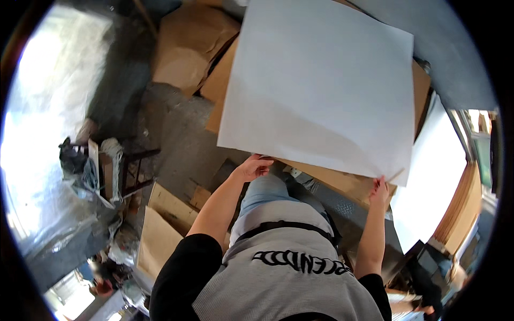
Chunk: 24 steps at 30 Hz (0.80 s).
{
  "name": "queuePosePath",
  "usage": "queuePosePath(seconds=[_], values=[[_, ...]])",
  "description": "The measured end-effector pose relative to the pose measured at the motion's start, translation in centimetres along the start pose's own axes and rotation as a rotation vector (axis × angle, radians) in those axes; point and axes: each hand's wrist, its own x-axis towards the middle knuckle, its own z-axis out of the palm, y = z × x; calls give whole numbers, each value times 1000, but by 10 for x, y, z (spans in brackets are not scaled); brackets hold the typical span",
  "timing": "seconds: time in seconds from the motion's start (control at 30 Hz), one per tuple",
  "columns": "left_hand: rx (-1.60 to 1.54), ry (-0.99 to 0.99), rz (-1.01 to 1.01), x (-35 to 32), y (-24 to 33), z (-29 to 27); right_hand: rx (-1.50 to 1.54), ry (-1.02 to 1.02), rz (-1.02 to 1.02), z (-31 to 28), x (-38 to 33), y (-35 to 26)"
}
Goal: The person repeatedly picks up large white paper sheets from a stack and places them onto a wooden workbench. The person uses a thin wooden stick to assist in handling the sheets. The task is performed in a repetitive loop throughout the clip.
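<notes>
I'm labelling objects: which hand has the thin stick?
The right hand, by the near right corner of the white sheet: the thin pale stick juts from it. The left hand shows none.

1. Before me, a sheet (321,80) lies on cardboard (342,179).
2. My left hand (256,167) and right hand (379,191) are at its near edge.
3. A stool (140,156) is on my left.
4. Another sheet (436,171) is on my right.
</notes>
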Motion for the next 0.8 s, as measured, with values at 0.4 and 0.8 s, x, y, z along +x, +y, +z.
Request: queuePosePath(seconds=[0.4,0.8], values=[[-297,257,264,-3,37,-49,93,79,-60,-54,-46,42],[-364,327,272,4,57,-51,22,36,-32,-62,-55,57]])
